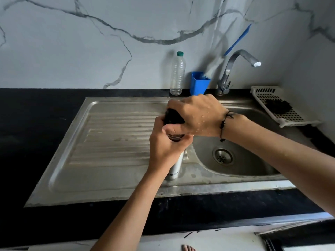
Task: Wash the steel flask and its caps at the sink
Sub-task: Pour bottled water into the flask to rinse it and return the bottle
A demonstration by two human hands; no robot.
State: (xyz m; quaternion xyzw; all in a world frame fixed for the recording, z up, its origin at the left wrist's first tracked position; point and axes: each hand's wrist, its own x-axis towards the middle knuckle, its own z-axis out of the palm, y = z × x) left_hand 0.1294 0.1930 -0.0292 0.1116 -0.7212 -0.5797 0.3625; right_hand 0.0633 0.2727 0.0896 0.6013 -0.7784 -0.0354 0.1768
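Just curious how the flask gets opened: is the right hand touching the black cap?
Touching. The head view shows the right hand wrapped over the black cap while the left hand grips the steel flask.

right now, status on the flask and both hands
Left hand grips steel flask upright on the drainboard. Right hand grips black cap on top. Tap dry, nothing in the way.

At the sink: 2 hands, left hand (165,142) & right hand (197,115); 1 steel flask (175,166) w/ 1 black cap (172,117); 1 plastic bottle (177,74); 1 blue cup (198,84); 1 tap (233,69); 1 white basket (277,105); 1 drain (222,156).
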